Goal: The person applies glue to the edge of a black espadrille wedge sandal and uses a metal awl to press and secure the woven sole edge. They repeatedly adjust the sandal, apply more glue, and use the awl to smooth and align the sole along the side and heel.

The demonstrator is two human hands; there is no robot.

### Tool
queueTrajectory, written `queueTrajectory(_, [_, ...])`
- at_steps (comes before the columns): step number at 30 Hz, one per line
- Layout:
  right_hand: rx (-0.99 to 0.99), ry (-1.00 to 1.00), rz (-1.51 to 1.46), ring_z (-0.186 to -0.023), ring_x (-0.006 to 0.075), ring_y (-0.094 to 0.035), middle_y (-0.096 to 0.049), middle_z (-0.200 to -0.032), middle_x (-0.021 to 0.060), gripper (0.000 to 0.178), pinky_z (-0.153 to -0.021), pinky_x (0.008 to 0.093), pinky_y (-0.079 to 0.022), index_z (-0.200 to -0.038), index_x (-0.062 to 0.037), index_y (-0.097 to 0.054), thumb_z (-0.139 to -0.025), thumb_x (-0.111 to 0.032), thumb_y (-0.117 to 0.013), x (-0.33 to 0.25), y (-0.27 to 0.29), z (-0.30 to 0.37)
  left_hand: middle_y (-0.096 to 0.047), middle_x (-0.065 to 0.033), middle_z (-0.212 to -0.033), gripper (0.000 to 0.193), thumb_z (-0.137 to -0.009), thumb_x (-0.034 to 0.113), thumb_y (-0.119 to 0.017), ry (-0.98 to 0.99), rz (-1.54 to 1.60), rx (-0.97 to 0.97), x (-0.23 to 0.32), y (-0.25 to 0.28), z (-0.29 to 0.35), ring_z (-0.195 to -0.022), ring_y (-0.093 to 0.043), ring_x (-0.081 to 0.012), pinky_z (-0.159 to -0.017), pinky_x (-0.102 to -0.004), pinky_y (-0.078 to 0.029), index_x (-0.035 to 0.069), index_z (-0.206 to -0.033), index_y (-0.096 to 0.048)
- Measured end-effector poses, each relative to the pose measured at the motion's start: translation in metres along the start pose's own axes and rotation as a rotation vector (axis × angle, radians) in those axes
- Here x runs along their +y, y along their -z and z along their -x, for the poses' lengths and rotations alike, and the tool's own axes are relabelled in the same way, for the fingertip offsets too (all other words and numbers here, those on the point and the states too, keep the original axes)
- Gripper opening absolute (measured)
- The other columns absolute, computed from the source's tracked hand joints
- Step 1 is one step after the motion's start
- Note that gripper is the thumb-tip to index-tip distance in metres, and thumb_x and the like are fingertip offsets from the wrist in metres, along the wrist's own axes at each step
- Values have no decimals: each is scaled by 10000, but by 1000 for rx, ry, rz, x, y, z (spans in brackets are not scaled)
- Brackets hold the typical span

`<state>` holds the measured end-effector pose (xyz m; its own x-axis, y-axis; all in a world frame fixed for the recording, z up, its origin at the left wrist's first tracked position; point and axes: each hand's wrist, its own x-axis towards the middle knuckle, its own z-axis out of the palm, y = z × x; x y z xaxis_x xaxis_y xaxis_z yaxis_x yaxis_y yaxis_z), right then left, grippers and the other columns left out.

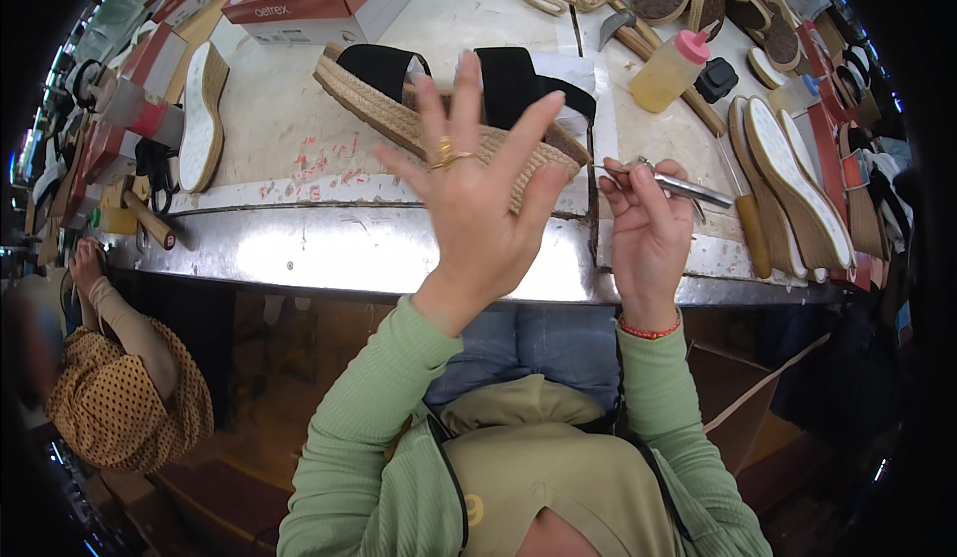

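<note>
A sandal with a woven rope-edged sole (pixel 371 110) and black straps (pixel 503 83) lies on the table in front of me. Over its near side is my left hand (pixel 474 193), fingers spread wide and a gold ring on one of them; nothing is held in it, and it hides part of the sole. To the right of the sandal's near end, my right hand (pixel 648 223) grips a slim silver pen-like tool (pixel 693 190) between thumb and fingers. Its thin tip points left toward the sole. I cannot make out the tool's exact kind.
A squeeze bottle (pixel 658 78) with a pink cap and a hammer (pixel 623 26) lie back right. Wedge soles (pixel 797 183) and a wooden-handled awl (pixel 753 238) are right. A white-topped sole (pixel 204 118) and red shoebox (pixel 309 3) are left. Another person (pixel 130 377) sits left.
</note>
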<state>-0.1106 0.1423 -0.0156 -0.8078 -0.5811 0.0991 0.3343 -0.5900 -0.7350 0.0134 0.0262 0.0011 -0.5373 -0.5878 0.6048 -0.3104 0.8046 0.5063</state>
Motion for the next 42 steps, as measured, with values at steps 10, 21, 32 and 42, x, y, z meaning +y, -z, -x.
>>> queueTrajectory(10, [-585, 262, 455, -934, 136, -671, -706, -968, 93, 327, -843, 273, -533, -1054, -18, -566, -827, -63, -796, 20, -67, -62, -312, -195, -1549, 666, -829, 147, -690, 169, 563, 189, -90, 25, -19, -1504, -121, -369, -1195, -490, -137, 95, -1446, -445])
queueTrajectory(21, [-708, 432, 555, -982, 172, -687, -689, -940, 83, 292, -899, 302, -552, -1044, 15, -563, -830, 38, -761, 50, -78, -73, -376, -133, -1326, 756, -766, 89, -711, 139, 603, 200, -101, 12, -23, -1262, -433, -268, -1107, -399, -334, 95, -1457, -407])
queueTrajectory(32, [-568, 569, 698, -690, 124, -619, -644, -791, 53, 123, -616, 248, -476, -868, -14, -650, -815, -23, -761, 52, -87, -64, -400, -79, -1279, 768, -773, 34, -723, 180, 651, 180, -96, 16, -25, -1149, -522, -202, -997, -360, -476, 95, -1457, -380])
queueTrajectory(42, [-562, 542, 678, -710, 98, -608, -639, -796, 41, 134, -625, 242, -478, -869, -8, -631, -817, -11, -755, 54, -85, -62, -477, -101, -1251, 755, -765, 24, -720, 214, 652, 218, -85, 14, -28, -1127, -542, -204, -983, -347, -471, 79, -1438, -383])
